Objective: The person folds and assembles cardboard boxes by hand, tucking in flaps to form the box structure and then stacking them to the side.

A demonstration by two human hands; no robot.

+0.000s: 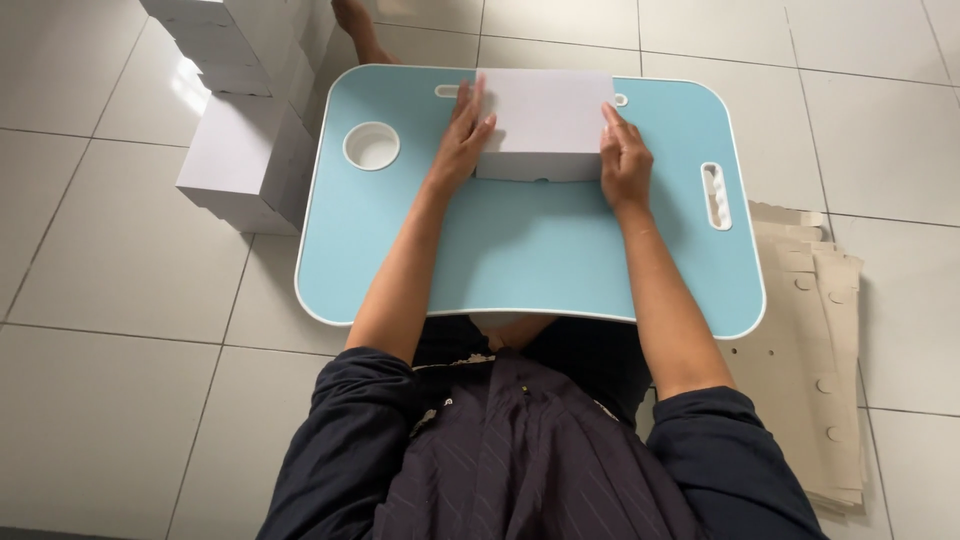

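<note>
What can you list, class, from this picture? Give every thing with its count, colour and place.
box: one, white, far middle of the tray, held between both hands
tray: one, light blue with white rim, over the lap on the floor
cup hole: one, white, tray's far left
slot: one, white, tray's right edge
stacked boxes: several, white, floor at far left
flat cardboard: a pile, beige, floor at right
floor: white tiles
foot: one, bare, beyond the tray
left hand: on the box's left side
right hand: on the box's right side
</note>
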